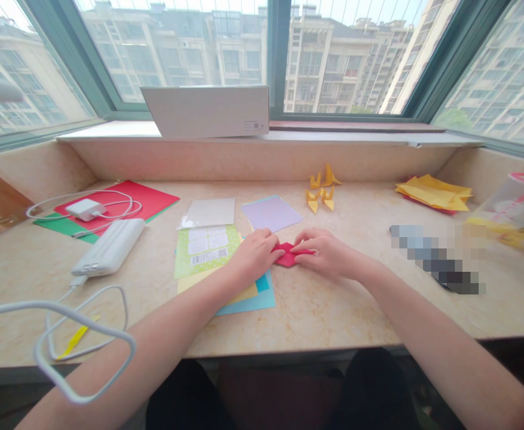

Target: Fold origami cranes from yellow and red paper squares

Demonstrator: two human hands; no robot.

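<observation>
A small folded piece of red origami paper (285, 258) lies on the stone counter between my hands. My left hand (257, 254) presses on its left side, fingers closed together over the edge. On the other side, my right hand (324, 254) pinches a raised flap of the red paper between thumb and fingers. Under my left wrist are a green dotted packet (208, 252) and several loose sheets, including light blue paper (248, 304). Just beyond my hands rests a lilac sheet (273, 213). Several folded yellow paper cranes (321, 194) stand farther back.
At the left are a white power bank (109, 248), a charger (85, 209), loose white cables (86, 307) and red sheets (154, 200). Yellow papers (436, 192), a blurred-out dark object (436, 260) and a clear plastic cup (517, 203) stand at right. A white box (208, 110) sits on the windowsill.
</observation>
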